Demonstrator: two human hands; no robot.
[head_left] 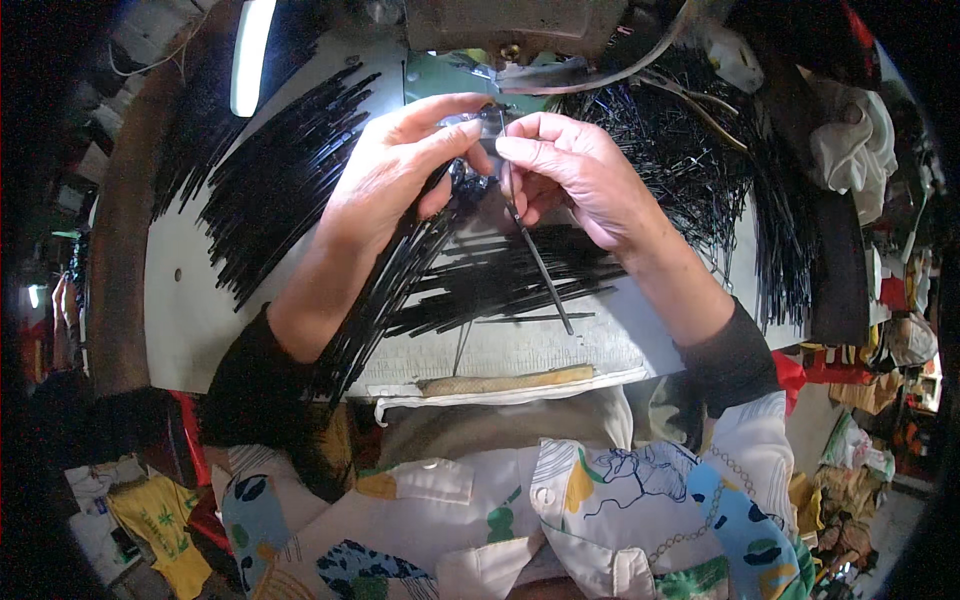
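Observation:
My right hand (pixel 580 175) pinches a thin black strip (pixel 542 265) between thumb and fingers. The strip slants from the fingertips down toward the table's near edge. Close beside it, my left hand (pixel 390 165) is closed, with thumb and forefinger meeting near the strip's upper end. What those left fingers grip is too small to make out. Beneath the left hand runs a bundle of black strips (pixel 385 285), and more loose black strips (pixel 500 275) lie across the table under both hands.
The white table (pixel 215 330) carries a spread pile of black strips (pixel 290 190) at left and a tangled heap (pixel 660 150) at right. A brownish machine body (pixel 510 30) hangs over the far edge. A lit tube lamp (pixel 252 60) is upper left. Scissor-like handles (pixel 705 110) rest on the heap.

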